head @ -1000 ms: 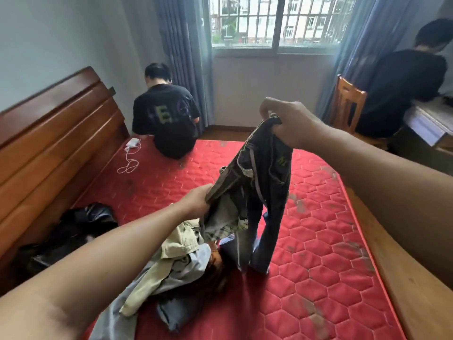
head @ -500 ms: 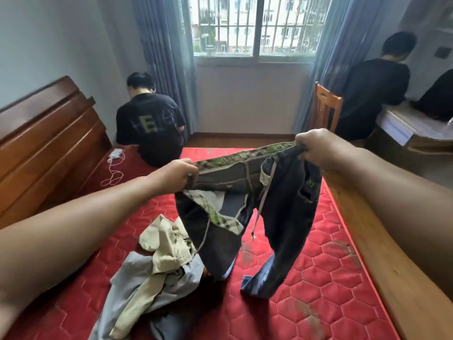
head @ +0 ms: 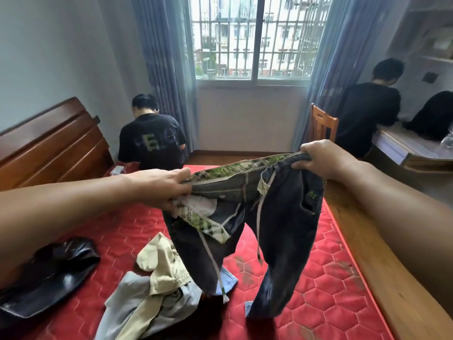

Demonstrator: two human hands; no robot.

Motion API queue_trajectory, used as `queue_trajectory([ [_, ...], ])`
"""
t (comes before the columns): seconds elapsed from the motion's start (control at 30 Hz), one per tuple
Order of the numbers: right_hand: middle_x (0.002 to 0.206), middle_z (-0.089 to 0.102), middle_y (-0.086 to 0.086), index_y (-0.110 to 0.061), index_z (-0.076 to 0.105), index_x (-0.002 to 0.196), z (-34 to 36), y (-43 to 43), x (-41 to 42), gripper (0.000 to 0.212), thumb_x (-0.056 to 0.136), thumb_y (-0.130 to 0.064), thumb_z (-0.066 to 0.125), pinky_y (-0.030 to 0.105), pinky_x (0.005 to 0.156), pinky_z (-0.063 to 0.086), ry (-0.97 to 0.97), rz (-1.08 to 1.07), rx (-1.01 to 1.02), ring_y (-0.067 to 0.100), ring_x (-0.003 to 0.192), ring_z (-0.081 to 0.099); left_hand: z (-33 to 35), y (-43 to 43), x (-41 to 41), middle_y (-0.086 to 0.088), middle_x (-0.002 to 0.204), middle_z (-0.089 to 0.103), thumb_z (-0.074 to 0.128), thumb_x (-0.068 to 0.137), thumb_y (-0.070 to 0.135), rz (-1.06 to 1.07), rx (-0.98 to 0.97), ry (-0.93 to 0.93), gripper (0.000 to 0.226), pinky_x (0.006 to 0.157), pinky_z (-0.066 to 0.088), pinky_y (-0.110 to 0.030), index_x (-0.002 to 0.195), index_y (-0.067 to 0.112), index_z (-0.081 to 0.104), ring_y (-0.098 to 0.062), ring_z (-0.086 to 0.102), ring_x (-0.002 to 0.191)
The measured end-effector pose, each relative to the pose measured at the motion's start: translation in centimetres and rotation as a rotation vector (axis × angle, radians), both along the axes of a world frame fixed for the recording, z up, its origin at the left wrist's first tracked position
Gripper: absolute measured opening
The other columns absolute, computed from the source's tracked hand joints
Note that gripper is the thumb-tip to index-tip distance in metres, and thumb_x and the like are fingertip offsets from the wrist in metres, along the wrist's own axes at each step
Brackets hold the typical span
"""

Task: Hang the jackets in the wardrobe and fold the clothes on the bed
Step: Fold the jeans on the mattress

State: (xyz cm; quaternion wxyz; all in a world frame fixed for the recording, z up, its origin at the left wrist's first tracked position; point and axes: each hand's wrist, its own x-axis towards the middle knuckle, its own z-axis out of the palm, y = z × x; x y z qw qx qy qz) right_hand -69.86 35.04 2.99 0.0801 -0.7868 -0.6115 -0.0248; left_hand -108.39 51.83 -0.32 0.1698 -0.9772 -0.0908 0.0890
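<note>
My left hand (head: 169, 187) is closed on one end of the waistband of the dark jeans (head: 289, 217), thumb on top, fingers curled into the green plaid lining. My right hand (head: 321, 160) grips the other end, fingers wrapped over the edge. The waistband is pulled fairly taut between the two, and the jeans hang open in the air above the bed. Pale drawstrings (head: 258, 231) dangle from the front. The legs drop toward the red quilted mattress (head: 331, 278); I cannot tell whether the cuffs touch it.

Just beside the hanging left leg lies a heap of clothes, a beige garment (head: 164, 263) crumpled on top of a grey one (head: 132, 300). Farther left on the mattress lies a black leather jacket (head: 49, 273), below the wooden headboard (head: 56, 146).

At the far edge of the bed a person in a black T-shirt (head: 152, 143) sits with their back to me. To the right, another person in black (head: 367, 114) leans at a desk (head: 404, 148), next to a wooden chair (head: 321, 123). A barred window (head: 255, 38) with blue curtains (head: 161, 57) fills the far wall.
</note>
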Motion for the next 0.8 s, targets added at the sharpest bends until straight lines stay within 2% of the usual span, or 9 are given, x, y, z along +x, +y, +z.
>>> queue_trajectory([
  [0.07,0.078,0.063,0.003,-0.02,0.057,0.075,0.2,0.0,0.0,0.038,0.086,-0.053,0.074,0.04,0.07,0.054,-0.003,0.025,0.014,0.023,0.073,0.061,0.4,-0.4,0.1,-0.005,0.122,0.033,0.079,0.074,0.051,0.108,0.075,0.204,0.072,0.08,0.048,-0.032,0.129,0.022,0.042,-0.011,0.029,0.085],
  [0.13,0.077,0.063,0.001,-0.023,0.056,0.075,0.2,0.0,-0.3,0.043,0.086,-0.061,0.07,0.041,0.068,0.055,-0.045,0.053,0.021,0.023,0.072,0.061,-0.1,-0.8,0.0,-0.005,0.121,0.035,0.072,0.083,0.037,0.063,0.182,0.231,0.056,0.072,0.046,-0.031,0.127,0.022,0.043,-0.014,0.032,0.078],
  [0.23,0.081,0.064,-0.005,-0.026,0.058,0.078,-0.3,-0.5,-0.4,0.049,0.09,-0.073,0.051,0.033,0.061,0.048,-0.309,0.113,0.05,0.021,0.077,0.065,-0.3,0.6,-0.5,-0.003,0.107,0.042,0.053,0.092,0.038,-0.001,0.027,-0.053,0.025,0.065,0.046,-0.025,0.111,0.022,0.057,-0.019,0.054,0.081],
  [0.3,0.083,0.064,-0.008,-0.026,0.065,0.08,-0.3,-0.9,-0.7,0.052,0.095,-0.07,0.043,0.031,0.062,0.048,-0.395,0.17,0.077,0.018,0.081,0.065,0.5,1.5,-0.3,0.003,0.095,0.046,0.043,0.096,0.056,0.047,-0.259,-0.252,0.044,0.071,0.04,-0.017,0.096,0.017,0.064,-0.014,0.055,0.079],
  [0.43,0.082,0.057,-0.004,-0.016,0.071,0.075,0.5,-0.9,-1.2,0.042,0.098,-0.048,0.058,0.034,0.075,0.049,-0.232,0.268,0.093,0.019,0.082,0.059,2.7,2.4,1.5,-0.003,0.079,0.065,0.052,0.09,0.048,0.289,-0.57,-0.54,0.039,0.077,0.047,-0.029,0.084,0.012,0.069,-0.016,0.06,0.076],
  [0.53,0.074,0.054,-0.001,-0.011,0.059,0.07,0.8,-0.4,-2.6,0.034,0.094,-0.033,0.068,0.035,0.071,0.044,-0.093,0.3,0.106,0.022,0.072,0.054,4.4,3.1,2.9,-0.002,0.072,0.064,0.059,0.097,0.026,0.467,-0.653,-0.631,0.024,0.072,0.045,-0.037,0.079,0.013,0.071,-0.011,0.056,0.067],
  [0.63,0.08,0.061,0.003,-0.018,0.054,0.094,0.8,-0.5,-3.6,0.023,0.092,-0.034,0.071,0.038,0.069,0.049,0.054,0.221,0.043,0.028,0.075,0.06,5.0,4.2,4.0,-0.005,0.081,0.067,0.057,0.098,0.026,0.511,-0.561,-0.553,0.021,0.072,0.044,-0.037,0.085,0.013,0.067,-0.025,0.064,0.081],
  [0.7,0.089,0.065,0.004,-0.027,0.051,0.109,0.3,-1.0,-3.4,0.025,0.094,-0.04,0.067,0.041,0.07,0.053,-0.006,0.198,-0.007,0.03,0.081,0.064,5.1,4.1,4.0,0.003,0.099,0.068,0.055,0.099,0.016,0.459,-0.449,-0.384,0.015,0.079,0.045,-0.032,0.104,0.026,0.065,-0.025,0.066,0.096],
  [0.8,0.098,0.069,0.002,-0.032,0.048,0.121,-0.4,-2.0,-2.4,0.029,0.099,-0.05,0.055,0.037,0.067,0.052,-0.302,0.272,-0.001,0.031,0.089,0.068,5.6,3.9,3.6,0.011,0.124,0.064,0.049,0.091,-0.004,0.254,-0.27,-0.123,0.061,0.09,0.048,-0.029,0.131,0.042,0.06,-0.019,0.064,0.11],
])
